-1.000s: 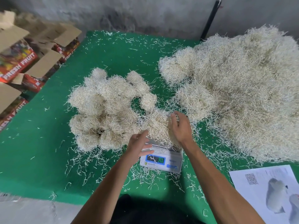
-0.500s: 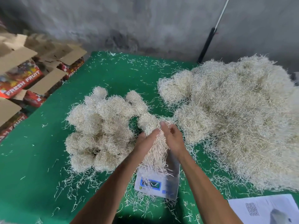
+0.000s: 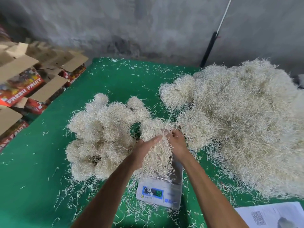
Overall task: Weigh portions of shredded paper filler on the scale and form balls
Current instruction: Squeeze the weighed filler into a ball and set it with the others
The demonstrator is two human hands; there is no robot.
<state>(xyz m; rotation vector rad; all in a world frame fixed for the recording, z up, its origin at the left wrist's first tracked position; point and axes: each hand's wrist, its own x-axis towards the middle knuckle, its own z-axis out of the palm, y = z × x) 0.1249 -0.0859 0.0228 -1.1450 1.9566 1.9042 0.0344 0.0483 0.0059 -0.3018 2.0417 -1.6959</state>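
Note:
A loose portion of cream shredded paper (image 3: pixel 158 155) hangs between my two hands just above the small white digital scale (image 3: pixel 162 191). My left hand (image 3: pixel 144 148) presses its left side with straight fingers. My right hand (image 3: pixel 176 142) holds its right side, fingers curled into the strands. Left of the hands lies a cluster of several formed paper balls (image 3: pixel 102 135). A big heap of loose shredded filler (image 3: pixel 238 125) covers the right of the green table (image 3: pixel 32 178). The scale's display is partly hidden by strands.
Open cardboard fruit boxes (image 3: pixel 24 86) are stacked off the table's left edge. A printed sheet (image 3: pixel 273 216) lies at the front right corner. A black and white pole (image 3: pixel 212 45) leans on the grey wall behind. Stray strands litter the green cloth.
Both hands gathered the portion off the scale and lifted it, squeezing it between them. My head tilted up, so the scale sits lower in view.

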